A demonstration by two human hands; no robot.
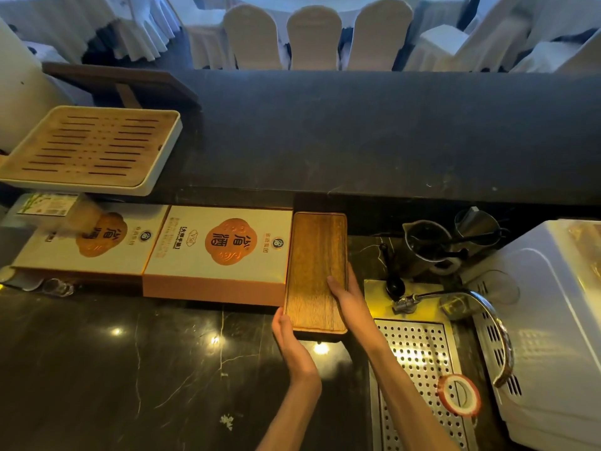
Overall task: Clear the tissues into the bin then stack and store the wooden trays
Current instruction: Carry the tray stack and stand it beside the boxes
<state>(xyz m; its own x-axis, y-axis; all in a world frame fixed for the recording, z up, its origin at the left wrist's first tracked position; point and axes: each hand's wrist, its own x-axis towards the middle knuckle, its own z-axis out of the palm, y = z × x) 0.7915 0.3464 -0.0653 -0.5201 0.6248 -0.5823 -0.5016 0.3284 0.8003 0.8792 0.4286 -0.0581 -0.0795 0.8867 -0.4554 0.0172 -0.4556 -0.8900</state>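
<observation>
Both forearms come up from the bottom edge on my feed, and each grip is on the long wooden tray [315,271] lying on the dark marble worktop [130,369]. My left hand [287,336] is flat against the tray's near left corner, fingers pressed together along the edge. My right hand [346,299] lies on the tray's right side, thumb on top of the wood and the other fingers curled round the rim, so it's pinching the tray. I can see a darker edge under the near end, maybe a second tray below, can't tell for sure.

Touching the tray on the far side of the left grip is a white and orange gift box [221,249], with a second box [87,242] beyond that. Further off and higher up, a slatted bamboo tray [87,148] in a white frame hangs over the upper counter's edge.

Right of the right grip there's a perforated metal drain board [419,362], a curved tap [487,323], a roll of tape [458,395] and a white appliance [553,336]. Two dark jugs [426,245] stand behind it.
</observation>
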